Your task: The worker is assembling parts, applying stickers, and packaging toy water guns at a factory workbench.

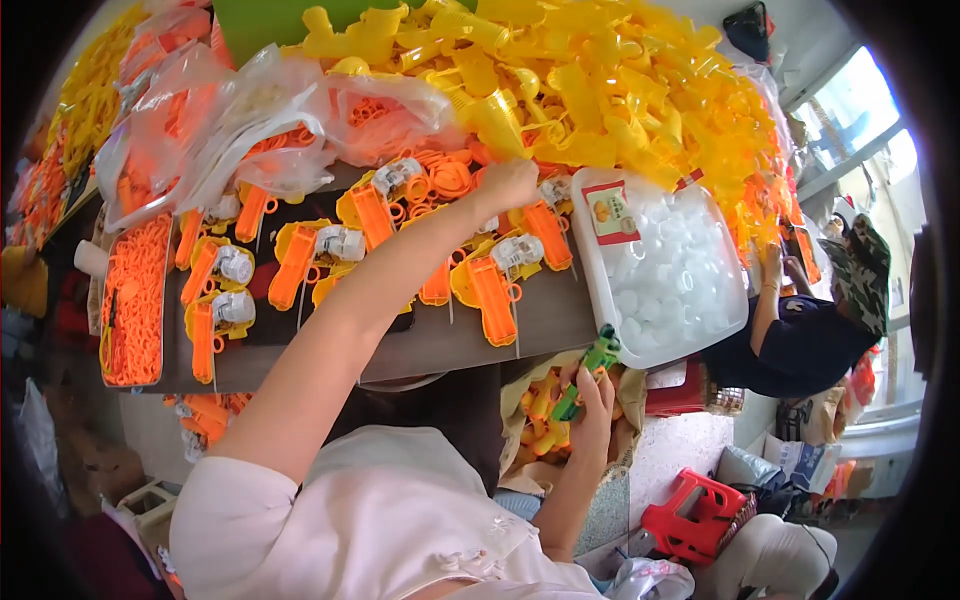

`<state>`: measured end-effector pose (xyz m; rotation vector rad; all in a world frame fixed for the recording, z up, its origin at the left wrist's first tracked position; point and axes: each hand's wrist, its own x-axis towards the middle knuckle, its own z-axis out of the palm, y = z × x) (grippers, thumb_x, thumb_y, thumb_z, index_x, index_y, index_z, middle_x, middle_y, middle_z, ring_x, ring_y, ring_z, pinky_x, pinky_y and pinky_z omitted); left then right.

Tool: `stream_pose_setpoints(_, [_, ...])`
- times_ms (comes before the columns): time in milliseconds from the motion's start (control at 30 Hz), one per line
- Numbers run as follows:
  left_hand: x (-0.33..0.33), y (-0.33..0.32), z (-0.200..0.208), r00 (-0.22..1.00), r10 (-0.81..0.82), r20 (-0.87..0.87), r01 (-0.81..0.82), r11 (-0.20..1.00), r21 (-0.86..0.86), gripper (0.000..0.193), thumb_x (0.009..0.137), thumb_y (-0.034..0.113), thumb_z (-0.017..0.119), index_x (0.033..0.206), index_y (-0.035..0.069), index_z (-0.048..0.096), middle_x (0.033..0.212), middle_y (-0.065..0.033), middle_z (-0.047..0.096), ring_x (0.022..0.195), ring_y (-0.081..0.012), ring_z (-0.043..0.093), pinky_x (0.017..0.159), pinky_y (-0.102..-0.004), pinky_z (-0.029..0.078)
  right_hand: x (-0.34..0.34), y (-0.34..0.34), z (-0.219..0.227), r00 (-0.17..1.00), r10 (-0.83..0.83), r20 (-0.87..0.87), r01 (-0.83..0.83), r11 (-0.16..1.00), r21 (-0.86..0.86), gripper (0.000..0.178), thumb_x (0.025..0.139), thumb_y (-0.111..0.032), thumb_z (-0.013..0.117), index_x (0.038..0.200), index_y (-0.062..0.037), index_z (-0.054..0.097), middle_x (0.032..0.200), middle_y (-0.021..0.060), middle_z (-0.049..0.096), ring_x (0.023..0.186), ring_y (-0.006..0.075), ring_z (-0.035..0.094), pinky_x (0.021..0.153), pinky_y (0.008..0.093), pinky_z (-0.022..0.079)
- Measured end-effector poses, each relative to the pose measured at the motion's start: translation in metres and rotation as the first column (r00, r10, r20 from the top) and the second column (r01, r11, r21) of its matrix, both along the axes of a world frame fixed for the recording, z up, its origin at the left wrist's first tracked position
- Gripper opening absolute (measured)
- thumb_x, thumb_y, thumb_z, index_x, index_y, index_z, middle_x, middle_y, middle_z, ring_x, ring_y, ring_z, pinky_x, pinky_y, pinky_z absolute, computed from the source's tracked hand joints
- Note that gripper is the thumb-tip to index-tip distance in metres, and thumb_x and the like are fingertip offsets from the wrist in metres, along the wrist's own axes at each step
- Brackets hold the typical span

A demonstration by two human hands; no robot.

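My left hand (508, 186) reaches across the table to the orange parts below the yellow heap. Its fingers are curled closed, and what they hold, if anything, is hidden. Near the table's front edge, my right hand (592, 402) grips a narrow green tool (586, 374) with a dark upper end, tilted up to the right. Between the hands lies a toy gun half-shell (490, 300) in yellow, fitted with an orange grip and a clear piece. Several similar toy gun assemblies (294, 265) are laid out to the left, partly hidden by my left forearm.
A white tray (598, 292) of clear plastic pieces stands right, an orange-filled tray (160, 372) left. Yellow shells (600, 80) are heaped behind, beside plastic bags (270, 110). An open sack (630, 400) of yellow parts sits below. Another person (800, 340) works at far right near a red stool (690, 515).
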<state>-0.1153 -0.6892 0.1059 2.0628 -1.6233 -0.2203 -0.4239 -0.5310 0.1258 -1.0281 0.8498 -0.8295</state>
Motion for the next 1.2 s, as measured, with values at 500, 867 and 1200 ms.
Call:
stream_pose_setpoints(500, [0.095,-0.020,0.048,0.945,-0.197,-0.260,0.265,0.929,0.259,0.023,0.071,0.012,0.066,0.088,-0.002,0.071,0.077,-0.0115,0.070,0.068,-0.0213,0.064,0.059,-0.0370,0.049,0.012,0.022,-0.027,0.990,0.141,-0.017,-0.136,0.974,0.179,0.019,0.093,-0.020,0.061,0.103,-0.0051,0.054,0.086,0.0045,0.057,0.068,0.0126,0.056,0.057,0.0286,0.052])
stream_pose_setpoints(867, [0.142,0.258,0.138,0.849,-0.336,-0.409,0.487,0.797,0.358,0.023,0.085,0.012,0.060,0.103,0.000,0.065,0.089,-0.0050,0.065,0.076,-0.0137,0.059,0.069,-0.0304,0.048,0.044,0.026,-0.027,0.959,0.284,-0.003,-0.279,0.946,0.167,0.024,0.092,-0.022,0.064,0.105,-0.0054,0.053,0.088,0.0037,0.056,0.068,0.0115,0.053,0.056,0.0283,0.050])
stream_pose_setpoints(1200, [0.094,0.386,0.058,0.986,0.031,0.162,-0.093,0.917,0.387,0.016,0.083,0.010,0.062,0.099,0.011,0.067,0.083,-0.0106,0.067,0.082,-0.0313,0.064,0.071,-0.0428,0.049,0.125,0.035,0.000,0.834,0.543,-0.097,-0.546,0.837,-0.009,0.024,0.095,-0.026,0.061,0.098,-0.0030,0.055,0.084,0.0034,0.055,0.065,0.0099,0.055,0.056,0.0266,0.051])
